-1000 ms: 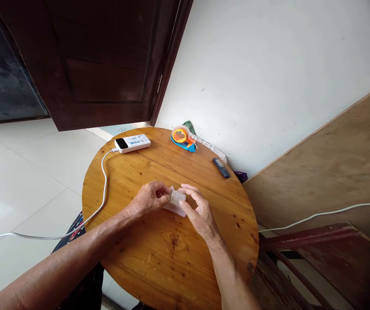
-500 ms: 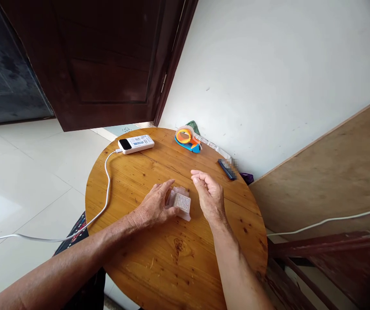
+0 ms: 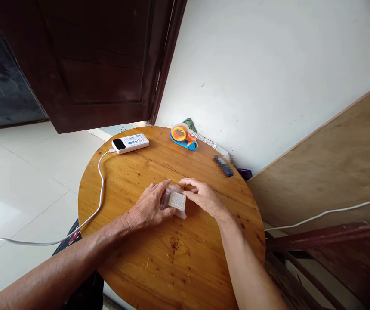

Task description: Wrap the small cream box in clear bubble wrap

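A small, pale square box (image 3: 177, 200) with fine print on its top lies on the wooden table, partly covered by clear plastic wrap (image 3: 181, 214). My left hand (image 3: 152, 204) holds it from the left, thumb along the near side and fingers at the far side. From the right, my right hand (image 3: 202, 196) reaches over with fingers stretched out and apart from the thumb. Its thumb tip is close to the box's right corner; whether it touches, I cannot tell. My left hand hides the left part of the wrap.
On the round table (image 3: 133, 275), a white power bank (image 3: 136, 142) with a white cable (image 3: 102, 185) stands at the back left. An orange and blue tape dispenser (image 3: 185, 137) sits at the back. Right of it lies a blurred dark object (image 3: 224, 165). A white wall (image 3: 252, 77) rises behind.
My right hand has moved left and down to the box, and its fingers have spread from a closed pose. My left hand stays at the box. The view has shifted slightly.
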{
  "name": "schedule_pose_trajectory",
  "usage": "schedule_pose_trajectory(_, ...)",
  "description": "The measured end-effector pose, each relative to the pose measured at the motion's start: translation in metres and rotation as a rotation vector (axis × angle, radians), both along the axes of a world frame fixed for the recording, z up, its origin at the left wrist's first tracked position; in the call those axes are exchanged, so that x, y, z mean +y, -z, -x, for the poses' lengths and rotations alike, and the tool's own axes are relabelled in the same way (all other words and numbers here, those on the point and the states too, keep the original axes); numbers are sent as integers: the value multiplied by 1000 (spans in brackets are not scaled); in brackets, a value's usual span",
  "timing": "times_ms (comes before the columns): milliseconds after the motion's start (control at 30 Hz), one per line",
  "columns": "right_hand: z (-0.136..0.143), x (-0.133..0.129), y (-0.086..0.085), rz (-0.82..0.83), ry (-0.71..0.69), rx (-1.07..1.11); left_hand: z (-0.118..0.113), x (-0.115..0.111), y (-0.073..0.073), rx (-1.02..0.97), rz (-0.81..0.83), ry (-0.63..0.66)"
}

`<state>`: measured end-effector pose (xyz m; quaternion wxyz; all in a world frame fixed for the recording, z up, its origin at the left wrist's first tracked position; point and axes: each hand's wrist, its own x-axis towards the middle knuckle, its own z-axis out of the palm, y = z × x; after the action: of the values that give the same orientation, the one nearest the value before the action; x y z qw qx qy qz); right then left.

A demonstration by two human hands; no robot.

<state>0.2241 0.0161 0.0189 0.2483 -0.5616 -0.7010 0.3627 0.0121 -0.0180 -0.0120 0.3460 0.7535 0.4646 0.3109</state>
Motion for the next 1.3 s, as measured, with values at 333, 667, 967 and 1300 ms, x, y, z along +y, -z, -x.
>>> schedule_pose_trajectory(333,16,18,27,-79,86,221,0,0,-3,30,-21,17)
schedule_pose_trajectory(667,21,9,25,-189,144,219,1,0,0,11,-57,12)
schedule_pose_trajectory(967,9,10,15,-347,296,433,-1,-5,-3,-274,115,96)
schedule_pose_trajectory(1300,-11,25,29,-266,443,402,7,2,-11,-340,423,217)
